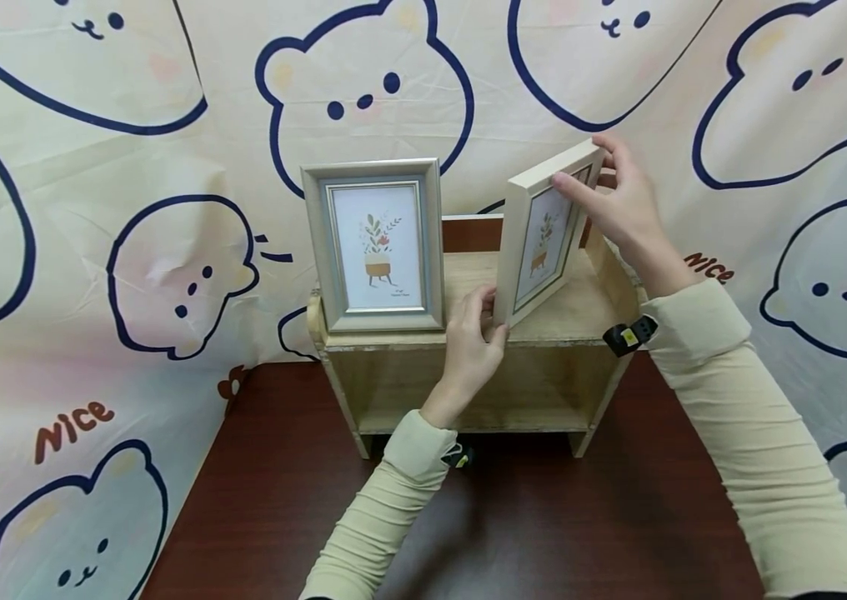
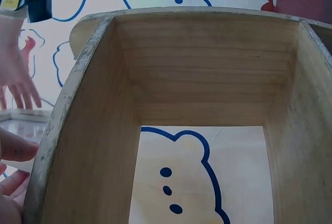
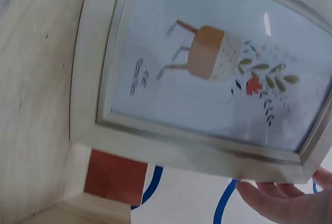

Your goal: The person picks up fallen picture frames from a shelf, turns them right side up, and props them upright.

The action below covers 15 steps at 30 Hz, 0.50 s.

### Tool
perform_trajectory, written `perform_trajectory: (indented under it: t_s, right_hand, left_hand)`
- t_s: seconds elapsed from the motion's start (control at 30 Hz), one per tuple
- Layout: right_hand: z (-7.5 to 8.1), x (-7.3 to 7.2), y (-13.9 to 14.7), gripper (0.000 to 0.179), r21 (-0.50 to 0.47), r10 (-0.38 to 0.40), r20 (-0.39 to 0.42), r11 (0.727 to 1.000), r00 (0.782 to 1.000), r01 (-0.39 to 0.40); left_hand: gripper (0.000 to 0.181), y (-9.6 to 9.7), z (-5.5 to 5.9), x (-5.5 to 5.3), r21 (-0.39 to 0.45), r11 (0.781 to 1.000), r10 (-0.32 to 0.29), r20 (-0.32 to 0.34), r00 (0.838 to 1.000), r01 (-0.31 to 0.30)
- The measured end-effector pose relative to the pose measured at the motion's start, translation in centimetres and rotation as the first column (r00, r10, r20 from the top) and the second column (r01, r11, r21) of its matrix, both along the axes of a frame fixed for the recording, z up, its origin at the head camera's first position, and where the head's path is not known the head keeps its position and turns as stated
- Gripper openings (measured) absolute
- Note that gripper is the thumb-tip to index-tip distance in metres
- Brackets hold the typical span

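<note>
A cream picture frame with a potted-plant print stands turned at an angle on the right part of a small wooden shelf's top. My right hand grips its upper far corner, thumb on the near side and fingers behind. Low on the frame's near edge, my left hand holds the bottom corner between thumb and fingers. In the right wrist view the cream frame fills most of the picture, with the right hand's fingers at its corner. The left wrist view shows mostly the shelf's open compartment.
A second picture frame, silver and blue-grey with a similar print, stands upright on the shelf's left. The wooden shelf rests on a dark red-brown table. Behind hangs a cloth printed with cartoon bears.
</note>
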State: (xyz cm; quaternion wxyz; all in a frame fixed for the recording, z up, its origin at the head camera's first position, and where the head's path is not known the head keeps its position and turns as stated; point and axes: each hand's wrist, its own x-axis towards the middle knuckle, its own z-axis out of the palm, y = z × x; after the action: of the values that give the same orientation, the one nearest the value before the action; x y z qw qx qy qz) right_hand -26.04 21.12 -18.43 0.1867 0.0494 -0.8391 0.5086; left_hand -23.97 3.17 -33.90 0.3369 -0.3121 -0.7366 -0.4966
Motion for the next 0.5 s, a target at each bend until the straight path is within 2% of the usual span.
perform_trajectory:
  t_s: [0.1, 0.2, 0.37, 0.5]
  right_hand:
    - [-0.1, -0.3, -0.1, 0.072, -0.010, 0.049, 0.013, 0.999, 0.999, -0.049]
    - [-0.3, -0.8, 0.1, 0.071, -0.044, 0.130, -0.006, 0.991, 0.992, -0.130]
    - [-0.8, -1.9, 0.7, 0.068, -0.079, 0.245, -0.059, 0.965, 0.968, -0.250]
    - [-0.9, -2.6, 1.0, 0.066, -0.076, 0.303, -0.079, 0.948, 0.950, -0.309]
  left_hand:
    - [0.047, 0.3, -0.1, 0.1, -0.015, 0.999, 0.031, -0.034, 0.999, -0.032]
    - [0.047, 0.6, -0.2, 0.4, -0.037, 0.996, 0.072, -0.068, 0.995, -0.075]
    - [0.046, 1.2, -0.3, 0.8, -0.072, 0.987, 0.132, -0.112, 0.985, -0.141]
    - [0.045, 1.7, -0.3, 1.1, -0.083, 0.982, 0.158, -0.129, 0.979, -0.170]
